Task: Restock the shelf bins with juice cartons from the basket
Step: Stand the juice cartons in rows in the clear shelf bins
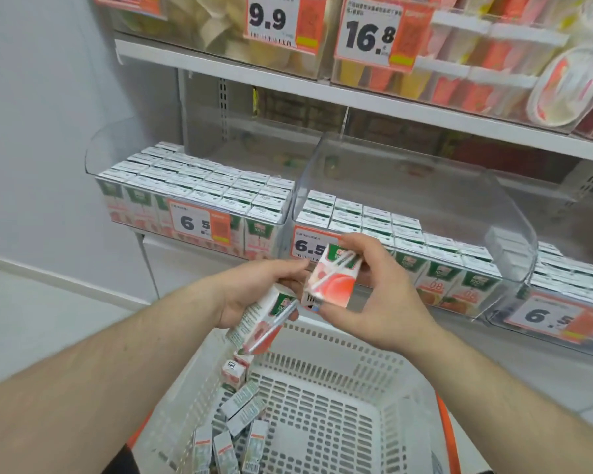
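Both hands up over the white basket (pixel 322 340), in front of the shelf bins. Left hand (pixel 254 292) holds a juice carton (pixel 259 325) tilted, its lower end pointing down into the basket, fingers curled round its upper end. Right hand (pixel 374 289) pinches a second carton (pixel 332 280), thumb on the bottom edge, fingers over the top; peach picture faces the camera. The two cartons sit just beside each other, left one lower.

More loose cartons (pixel 233 429) lie piled in the basket's left part, some on their sides. Basket has an orange handle (pixel 445 436) on the right.

Left clear bin (pixel 192 200) packed with cartons, tag 6.5 on front. Middle bin (pixel 408 230) partly filled, rows at the front, a 6.5 tag partly behind the held carton. A third bin (pixel 562 295) at far right, also holding cartons. Upper shelf (pixel 322 90) carries clear tubs with 9.9 and 16.8 tags.
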